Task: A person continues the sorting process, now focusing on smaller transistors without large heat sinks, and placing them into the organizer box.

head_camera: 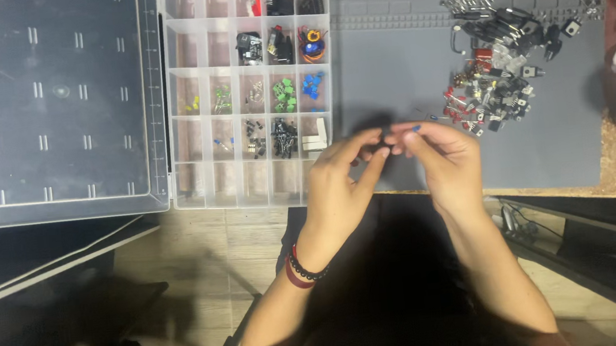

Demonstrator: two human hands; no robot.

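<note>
Both hands meet over the grey mat point(389, 75): the left hand point(339, 185) and right hand point(447, 167) pinch a tiny blue part point(417, 129) between their fingertips. Holding it low over the mat would keep it from bouncing away. The clear divided box point(251, 88) beside them holds sorted green, blue and black parts; a loose pile of parts point(501, 64) lies on the mat.

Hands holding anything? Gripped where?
Both the left hand and right hand pinch a tiny blue part at their fingertips; the exact grip spot cannot be told.
</note>
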